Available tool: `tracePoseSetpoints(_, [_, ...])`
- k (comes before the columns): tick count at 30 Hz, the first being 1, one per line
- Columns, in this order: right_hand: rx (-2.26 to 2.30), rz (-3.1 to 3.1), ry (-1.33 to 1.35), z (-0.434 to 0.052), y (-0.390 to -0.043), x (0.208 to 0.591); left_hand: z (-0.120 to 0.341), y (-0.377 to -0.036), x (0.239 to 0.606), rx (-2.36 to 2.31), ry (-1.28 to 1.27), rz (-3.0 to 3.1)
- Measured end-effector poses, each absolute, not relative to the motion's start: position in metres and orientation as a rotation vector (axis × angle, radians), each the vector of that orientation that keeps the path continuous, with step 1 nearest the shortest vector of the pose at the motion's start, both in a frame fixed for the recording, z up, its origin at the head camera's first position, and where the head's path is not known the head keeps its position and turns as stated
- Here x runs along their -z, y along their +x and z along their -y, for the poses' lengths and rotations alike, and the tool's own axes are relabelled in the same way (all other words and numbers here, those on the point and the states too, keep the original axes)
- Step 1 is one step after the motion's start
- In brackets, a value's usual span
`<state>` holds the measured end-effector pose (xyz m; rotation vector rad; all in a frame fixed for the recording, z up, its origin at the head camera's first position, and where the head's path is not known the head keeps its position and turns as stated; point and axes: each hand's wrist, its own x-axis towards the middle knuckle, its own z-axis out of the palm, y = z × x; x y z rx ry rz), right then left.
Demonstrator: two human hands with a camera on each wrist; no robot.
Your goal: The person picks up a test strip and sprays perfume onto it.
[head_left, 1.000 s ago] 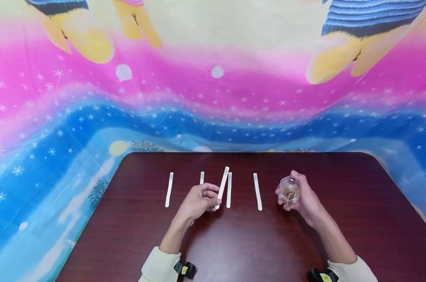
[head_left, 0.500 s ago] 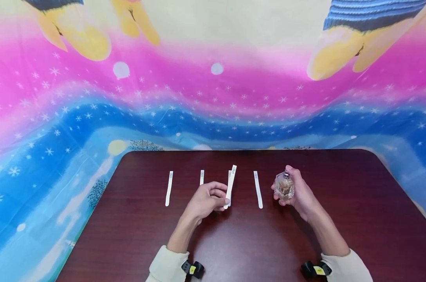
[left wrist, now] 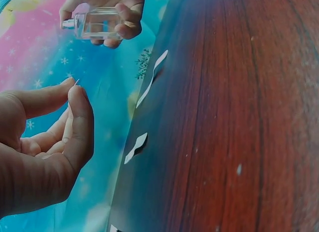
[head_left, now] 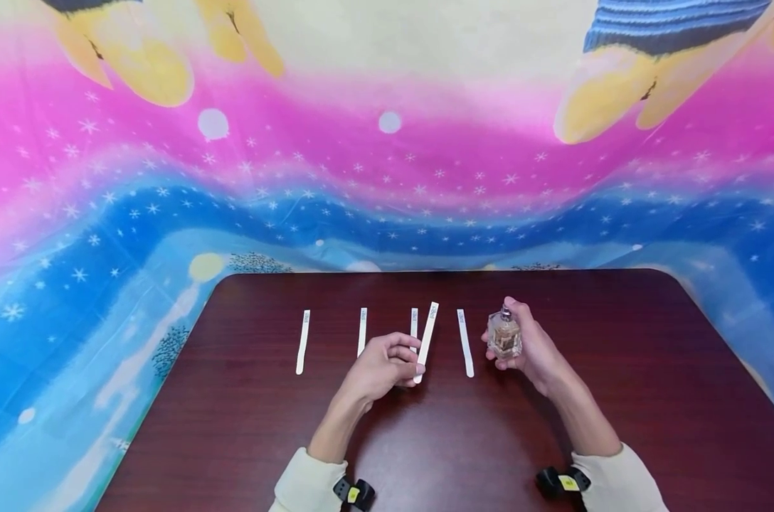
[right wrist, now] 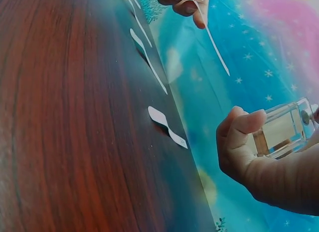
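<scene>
My left hand (head_left: 380,370) pinches a white paper perfume test strip (head_left: 428,340) by its lower end between thumb and fingers. The strip slants upward, with small print near its top. Seen from the left wrist, the strip shows almost edge-on at the fingertips (left wrist: 75,92). To the right, my right hand (head_left: 541,355) grips a clear faceted glass perfume bottle (head_left: 505,338) upright, its thumb on the silver sprayer (head_left: 506,313). Amber liquid shows in the bottle (right wrist: 279,132) in the right wrist view. The strip and the bottle are apart, with a lying strip (head_left: 466,343) between them in the head view.
More white strips lie in a spaced row across the dark wooden table (head_left: 246,427): one at the far left (head_left: 303,341), and others partly hidden behind the left hand. A printed cloth backdrop (head_left: 336,178) hangs beyond the table's far edge.
My left hand has moved right with its strip, past the middle lying strip. My right hand has brought the bottle left, narrowing the gap between the two.
</scene>
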<state>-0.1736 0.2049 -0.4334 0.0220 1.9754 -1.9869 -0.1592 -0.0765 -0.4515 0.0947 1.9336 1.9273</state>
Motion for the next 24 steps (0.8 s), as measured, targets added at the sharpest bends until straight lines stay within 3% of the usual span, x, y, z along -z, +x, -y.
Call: tracePoseSetpoints(24, [1.963, -2.019, 0.100, -0.193, -0.174, 0.439, 0.072, -0.154, 0.452, -1.913, 0.119, -1.920])
